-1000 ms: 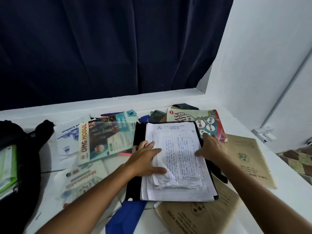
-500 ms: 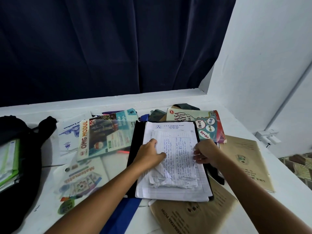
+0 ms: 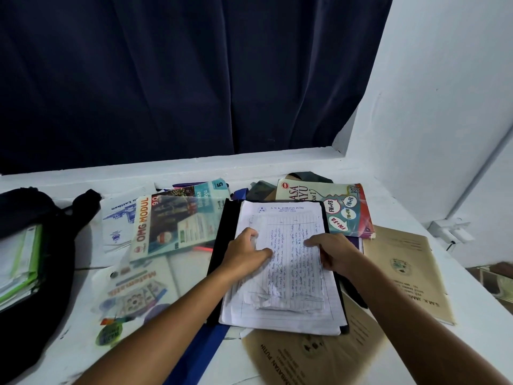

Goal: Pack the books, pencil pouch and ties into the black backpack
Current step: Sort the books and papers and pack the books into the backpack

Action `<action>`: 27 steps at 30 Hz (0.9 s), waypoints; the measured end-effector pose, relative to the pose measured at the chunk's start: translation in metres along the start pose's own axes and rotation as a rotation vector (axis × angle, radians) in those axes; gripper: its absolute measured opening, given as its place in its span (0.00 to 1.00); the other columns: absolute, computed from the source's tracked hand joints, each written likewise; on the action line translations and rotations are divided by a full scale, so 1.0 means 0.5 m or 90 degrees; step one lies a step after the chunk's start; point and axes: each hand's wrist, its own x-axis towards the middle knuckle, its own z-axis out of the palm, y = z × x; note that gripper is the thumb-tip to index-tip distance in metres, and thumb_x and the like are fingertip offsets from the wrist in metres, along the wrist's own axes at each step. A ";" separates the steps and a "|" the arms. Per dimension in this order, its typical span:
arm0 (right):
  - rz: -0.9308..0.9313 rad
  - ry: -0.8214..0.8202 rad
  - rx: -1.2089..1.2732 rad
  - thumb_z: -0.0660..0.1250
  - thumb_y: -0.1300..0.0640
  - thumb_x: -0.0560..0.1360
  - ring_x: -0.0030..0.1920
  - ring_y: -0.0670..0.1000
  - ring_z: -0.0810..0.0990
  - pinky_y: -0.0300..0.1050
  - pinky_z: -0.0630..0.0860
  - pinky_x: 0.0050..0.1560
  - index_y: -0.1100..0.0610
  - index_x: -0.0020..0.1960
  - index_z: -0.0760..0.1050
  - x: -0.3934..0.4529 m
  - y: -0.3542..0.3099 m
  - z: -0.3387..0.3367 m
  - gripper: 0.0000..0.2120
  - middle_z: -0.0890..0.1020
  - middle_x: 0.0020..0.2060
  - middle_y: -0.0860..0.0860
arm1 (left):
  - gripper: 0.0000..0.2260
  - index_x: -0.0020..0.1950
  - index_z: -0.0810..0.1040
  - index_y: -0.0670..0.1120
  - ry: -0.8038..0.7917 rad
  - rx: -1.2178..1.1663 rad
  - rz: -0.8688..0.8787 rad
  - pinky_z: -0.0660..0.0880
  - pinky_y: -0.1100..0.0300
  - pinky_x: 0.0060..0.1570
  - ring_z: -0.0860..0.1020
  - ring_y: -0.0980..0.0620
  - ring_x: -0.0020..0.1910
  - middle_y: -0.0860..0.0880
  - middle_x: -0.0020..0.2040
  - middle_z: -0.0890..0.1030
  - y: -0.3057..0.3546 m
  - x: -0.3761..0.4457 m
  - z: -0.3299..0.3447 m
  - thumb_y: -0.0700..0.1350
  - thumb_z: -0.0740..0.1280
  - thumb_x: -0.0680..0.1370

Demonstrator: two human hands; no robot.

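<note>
Early in packing | black backpack [image 3: 41, 273] at left edge, holding some books | left hand [image 3: 244, 254] and right hand [image 3: 333, 254] gripping loose papers [image 3: 288, 262] mid-frame | books [image 3: 177, 223], ties [image 3: 194, 354] unpacked; pouch unseen

Crumpled lined paper sheets [image 3: 288, 262] — matt, glossy book cover [image 3: 172, 226], black cloth backpack [image 3: 52, 273], smooth white-painted table [image 3: 472, 343]
</note>
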 end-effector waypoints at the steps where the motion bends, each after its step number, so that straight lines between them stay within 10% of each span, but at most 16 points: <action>1: 0.004 -0.010 -0.002 0.75 0.64 0.68 0.28 0.54 0.69 0.42 0.65 0.31 0.67 0.44 0.77 0.003 0.000 0.002 0.10 0.72 0.33 0.58 | 0.25 0.67 0.71 0.46 0.000 -0.009 -0.001 0.68 0.61 0.53 0.71 0.54 0.57 0.48 0.65 0.74 -0.001 0.000 0.001 0.50 0.73 0.73; 17: -0.057 -0.017 -0.024 0.69 0.69 0.72 0.49 0.62 0.77 0.52 0.74 0.49 0.64 0.52 0.76 0.013 -0.004 0.005 0.09 0.79 0.46 0.60 | 0.18 0.62 0.73 0.48 0.059 -0.182 -0.092 0.72 0.60 0.48 0.76 0.51 0.53 0.49 0.54 0.77 -0.001 0.009 0.007 0.46 0.72 0.73; 23: -0.059 0.001 -0.012 0.71 0.70 0.70 0.55 0.66 0.78 0.65 0.72 0.61 0.64 0.54 0.78 0.028 0.013 0.001 0.13 0.81 0.51 0.62 | 0.05 0.41 0.74 0.42 0.020 -0.411 -0.207 0.63 0.63 0.25 0.67 0.51 0.22 0.46 0.26 0.71 0.012 0.023 0.002 0.35 0.70 0.72; 27: -0.073 -0.016 0.020 0.70 0.73 0.70 0.54 0.64 0.79 0.65 0.72 0.62 0.62 0.50 0.81 0.020 0.016 0.002 0.11 0.83 0.48 0.59 | 0.07 0.48 0.79 0.34 0.002 -0.403 -0.194 0.76 0.54 0.37 0.80 0.44 0.38 0.37 0.41 0.83 0.014 0.025 0.009 0.34 0.73 0.72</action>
